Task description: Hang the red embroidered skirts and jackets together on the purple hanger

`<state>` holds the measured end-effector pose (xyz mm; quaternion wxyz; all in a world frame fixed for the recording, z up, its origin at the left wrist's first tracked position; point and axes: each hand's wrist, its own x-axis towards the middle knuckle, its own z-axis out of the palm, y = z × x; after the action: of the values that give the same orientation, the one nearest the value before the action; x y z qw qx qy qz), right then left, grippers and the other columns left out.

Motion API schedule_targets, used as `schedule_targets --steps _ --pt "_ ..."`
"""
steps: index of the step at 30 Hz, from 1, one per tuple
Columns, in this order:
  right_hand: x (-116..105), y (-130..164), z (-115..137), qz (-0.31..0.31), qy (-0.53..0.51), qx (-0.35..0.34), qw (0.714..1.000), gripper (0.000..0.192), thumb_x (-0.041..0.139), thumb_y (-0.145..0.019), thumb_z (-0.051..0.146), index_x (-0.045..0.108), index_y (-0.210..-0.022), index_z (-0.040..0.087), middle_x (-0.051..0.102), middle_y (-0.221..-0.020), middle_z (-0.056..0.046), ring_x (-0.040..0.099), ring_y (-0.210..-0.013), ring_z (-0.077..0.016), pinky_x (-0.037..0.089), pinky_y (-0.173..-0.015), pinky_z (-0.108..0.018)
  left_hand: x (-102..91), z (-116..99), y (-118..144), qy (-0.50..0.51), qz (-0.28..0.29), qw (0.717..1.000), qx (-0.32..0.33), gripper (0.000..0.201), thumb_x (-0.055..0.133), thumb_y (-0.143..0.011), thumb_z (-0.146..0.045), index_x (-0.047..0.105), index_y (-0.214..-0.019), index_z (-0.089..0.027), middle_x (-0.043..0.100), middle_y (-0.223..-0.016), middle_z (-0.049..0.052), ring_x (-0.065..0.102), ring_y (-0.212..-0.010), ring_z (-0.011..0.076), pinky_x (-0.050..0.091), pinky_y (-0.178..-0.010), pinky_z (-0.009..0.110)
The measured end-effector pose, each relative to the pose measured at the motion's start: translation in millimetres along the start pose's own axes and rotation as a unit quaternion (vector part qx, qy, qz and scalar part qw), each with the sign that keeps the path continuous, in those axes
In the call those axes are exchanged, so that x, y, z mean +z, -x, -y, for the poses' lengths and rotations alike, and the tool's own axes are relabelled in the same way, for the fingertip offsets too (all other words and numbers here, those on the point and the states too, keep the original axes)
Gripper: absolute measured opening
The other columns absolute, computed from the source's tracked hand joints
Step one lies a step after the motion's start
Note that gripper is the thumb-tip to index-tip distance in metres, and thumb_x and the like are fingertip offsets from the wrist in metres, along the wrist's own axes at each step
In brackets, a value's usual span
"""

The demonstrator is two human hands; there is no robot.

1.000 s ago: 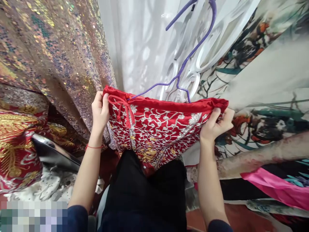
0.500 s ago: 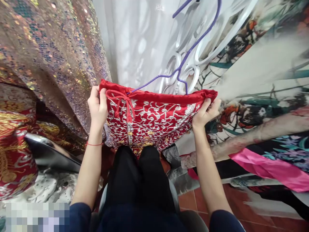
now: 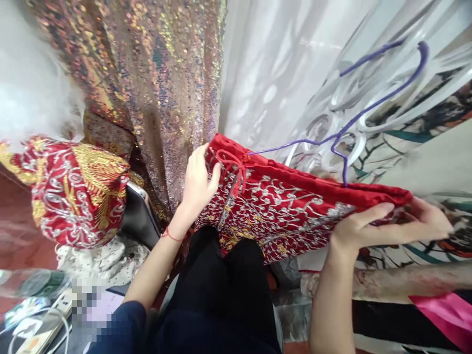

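Sequinned, iridescent drape (image 3: 147,73) fills the far left. Right of it, the red embroidered garment (image 3: 280,211) spans the middle on a purple wire hanger (image 3: 354,123). Your right hand (image 3: 383,228) pinches the garment's right waistband end between thumb and fingers; your left hand (image 3: 197,182) clasps its left end beside the red drawstring (image 3: 236,167).

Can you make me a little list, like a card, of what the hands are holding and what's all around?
Left hand: grips the left end of the red embroidered garment
Right hand: pinches the garment's right end
Hanger: purple hanger rising from the garment's top edge
Cord: red tie cord near the left hand
Behind: sequin fabric, white curtain
Left side: red and gold bundle
Below: black trousers
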<state>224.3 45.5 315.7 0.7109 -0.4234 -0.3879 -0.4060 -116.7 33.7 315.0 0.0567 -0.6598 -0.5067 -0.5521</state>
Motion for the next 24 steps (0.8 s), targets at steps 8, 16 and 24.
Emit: schedule_targets --steps 8,16,24 --pt "14 9 127 0.097 -0.246 -0.094 0.960 0.023 0.051 -0.090 0.022 0.072 -0.092 0.029 0.061 -0.070 -0.006 0.058 -0.069 -0.0241 0.046 -0.066 -0.045 -74.0 -38 68 0.143 0.083 0.978 -0.130 0.023 0.050 -0.099 -0.032 0.059 -0.115 -0.018 0.069 -0.113 0.010 0.067 -0.105 0.0178 0.052 -0.094 0.030" --pt "0 52 279 0.502 -0.331 -0.297 0.742 0.026 0.050 -0.092 0.015 0.067 -0.112 0.017 0.067 -0.104 -0.013 0.059 -0.096 -0.0249 0.049 -0.080 -0.039 -192.0 -20 90 -0.219 0.404 0.808 -0.369 0.053 0.037 -0.098 -0.052 0.068 -0.070 -0.019 0.073 -0.073 0.009 0.071 -0.079 0.0260 0.048 -0.073 0.033" --pt "-22 106 390 0.589 -0.382 -0.340 0.626 0.056 0.059 -0.086 0.013 0.053 -0.139 0.031 0.044 -0.157 -0.010 0.031 -0.148 -0.0336 0.021 -0.116 -0.068 -278.6 15 118 -0.241 0.338 0.841 -0.347 0.041 0.041 -0.093 -0.048 0.067 -0.074 -0.022 0.072 -0.077 0.007 0.067 -0.075 0.0233 0.046 -0.068 0.031"
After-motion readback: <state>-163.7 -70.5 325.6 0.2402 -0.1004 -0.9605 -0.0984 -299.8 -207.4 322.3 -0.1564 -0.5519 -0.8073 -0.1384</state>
